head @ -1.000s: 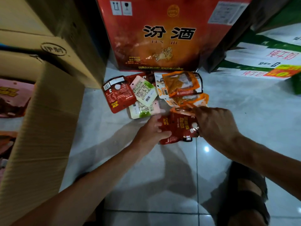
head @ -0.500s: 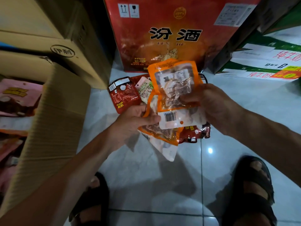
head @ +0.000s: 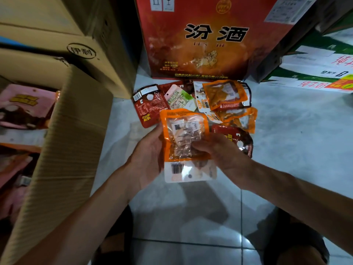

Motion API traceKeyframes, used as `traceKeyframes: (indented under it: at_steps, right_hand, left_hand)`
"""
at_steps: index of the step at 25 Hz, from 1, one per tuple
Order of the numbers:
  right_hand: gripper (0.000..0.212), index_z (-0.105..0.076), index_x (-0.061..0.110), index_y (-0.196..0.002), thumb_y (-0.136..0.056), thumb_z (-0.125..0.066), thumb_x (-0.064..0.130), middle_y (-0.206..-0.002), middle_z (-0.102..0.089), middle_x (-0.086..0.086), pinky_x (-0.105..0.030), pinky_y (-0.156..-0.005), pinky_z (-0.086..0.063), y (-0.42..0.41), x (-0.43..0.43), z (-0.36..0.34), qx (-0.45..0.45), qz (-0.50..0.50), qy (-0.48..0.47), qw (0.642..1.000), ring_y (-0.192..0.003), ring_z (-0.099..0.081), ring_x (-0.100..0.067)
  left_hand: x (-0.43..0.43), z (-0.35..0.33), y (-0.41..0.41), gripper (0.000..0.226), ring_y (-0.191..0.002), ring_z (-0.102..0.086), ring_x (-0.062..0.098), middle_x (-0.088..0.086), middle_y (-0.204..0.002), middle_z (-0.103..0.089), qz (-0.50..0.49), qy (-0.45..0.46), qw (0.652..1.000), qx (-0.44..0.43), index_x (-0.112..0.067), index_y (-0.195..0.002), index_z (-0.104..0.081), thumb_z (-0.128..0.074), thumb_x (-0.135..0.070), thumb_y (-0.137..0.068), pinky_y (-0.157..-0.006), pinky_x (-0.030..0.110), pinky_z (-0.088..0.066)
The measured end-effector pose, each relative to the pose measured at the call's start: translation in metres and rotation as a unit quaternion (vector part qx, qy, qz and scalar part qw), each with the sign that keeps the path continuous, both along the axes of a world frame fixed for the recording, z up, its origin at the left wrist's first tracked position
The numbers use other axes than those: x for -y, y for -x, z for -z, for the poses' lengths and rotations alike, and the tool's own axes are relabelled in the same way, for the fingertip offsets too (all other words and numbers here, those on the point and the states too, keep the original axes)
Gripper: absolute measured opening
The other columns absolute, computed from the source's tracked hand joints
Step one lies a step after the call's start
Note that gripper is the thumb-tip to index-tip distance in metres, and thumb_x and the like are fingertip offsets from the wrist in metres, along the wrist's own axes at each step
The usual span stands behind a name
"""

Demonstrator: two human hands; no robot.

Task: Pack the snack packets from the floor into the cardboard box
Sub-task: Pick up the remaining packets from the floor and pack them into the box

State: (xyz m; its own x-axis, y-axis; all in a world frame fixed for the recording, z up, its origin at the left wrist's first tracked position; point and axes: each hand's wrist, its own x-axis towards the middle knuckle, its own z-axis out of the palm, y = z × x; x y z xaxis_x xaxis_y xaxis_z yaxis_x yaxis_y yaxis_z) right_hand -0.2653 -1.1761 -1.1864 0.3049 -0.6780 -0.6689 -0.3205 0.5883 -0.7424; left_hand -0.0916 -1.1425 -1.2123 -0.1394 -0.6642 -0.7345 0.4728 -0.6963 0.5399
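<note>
Two packets, an orange packet (head: 184, 134) atop a white packet (head: 189, 172), are held above the floor (head: 286, 140): your left hand (head: 149, 155) grips their left edge, your right hand (head: 219, 150) pinches the front. Beyond, a pile (head: 225, 100) lies against the red box (head: 210, 35); the cardboard box (head: 72, 140) stands left.

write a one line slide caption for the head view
Left hand and right hand hold an orange snack packet above the floor pile, cardboard box alongside.
</note>
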Motion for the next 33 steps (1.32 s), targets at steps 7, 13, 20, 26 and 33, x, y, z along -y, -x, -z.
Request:
traceKeyframes:
  at_steps: [7, 13, 20, 26, 33]
  right_hand:
    - [0.023, -0.045, 0.008, -0.114, -0.096, -0.056, 0.017, -0.100, -0.066, -0.007, -0.028, -0.066, -0.058, -0.012, -0.016, 0.014, -0.073, -0.026, 0.100, 0.992, -0.084, -0.069, -0.017]
    - [0.030, -0.049, 0.015, -0.113, -0.090, -0.063, 0.026, -0.103, -0.064, -0.003, -0.024, -0.070, -0.053, 0.025, 0.011, 0.031, -0.137, -0.131, 0.227, 0.955, -0.089, -0.065, -0.014]
    - [0.119, -0.022, 0.010, -0.150, -0.056, -0.086, 0.045, -0.149, -0.027, -0.016, -0.047, -0.103, -0.040, 0.097, 0.049, 0.083, -0.443, -0.432, 0.282, 0.733, -0.131, -0.036, -0.039]
    - [0.093, -0.032, 0.016, -0.144, -0.068, -0.072, 0.049, -0.138, -0.047, -0.014, -0.044, -0.095, -0.045, 0.089, 0.050, 0.086, -0.416, -0.363, 0.307, 0.775, -0.121, -0.046, -0.036]
    - [0.021, -0.062, 0.011, -0.105, -0.089, -0.052, 0.021, -0.076, -0.071, -0.006, -0.022, -0.051, -0.031, 0.062, 0.040, 0.042, -0.443, -0.265, 0.520, 0.681, -0.059, -0.066, -0.028]
  left_hand:
    - [-0.011, 0.003, 0.011, 0.045, -0.105, -0.072, 0.030, 0.007, -0.114, -0.076, 0.009, 0.022, 0.997, 0.077, -0.021, -0.126, -0.064, -0.061, -0.045, -0.088, -0.095, 0.049, -0.054]
    - [-0.016, 0.006, 0.006, 0.037, -0.095, -0.076, 0.025, 0.004, -0.107, -0.078, -0.059, 0.037, 0.985, 0.157, -0.019, -0.120, -0.067, -0.074, -0.013, -0.085, -0.086, 0.044, -0.059]
    - [-0.021, 0.017, 0.002, 0.051, -0.100, -0.074, 0.021, 0.000, -0.111, -0.076, -0.009, 0.038, 0.979, 0.200, -0.021, -0.125, -0.061, -0.080, -0.021, -0.077, -0.095, 0.050, -0.055]
    - [-0.025, 0.018, 0.004, 0.047, -0.097, -0.074, 0.015, -0.005, -0.110, -0.076, 0.005, 0.046, 0.973, 0.228, -0.026, -0.122, -0.061, -0.080, -0.025, -0.079, -0.094, 0.046, -0.056]
    - [-0.019, 0.004, -0.010, 0.037, -0.094, -0.074, 0.008, -0.005, -0.112, -0.074, -0.033, 0.096, 0.958, 0.270, -0.021, -0.127, -0.056, -0.067, -0.018, -0.092, -0.089, 0.038, -0.058]
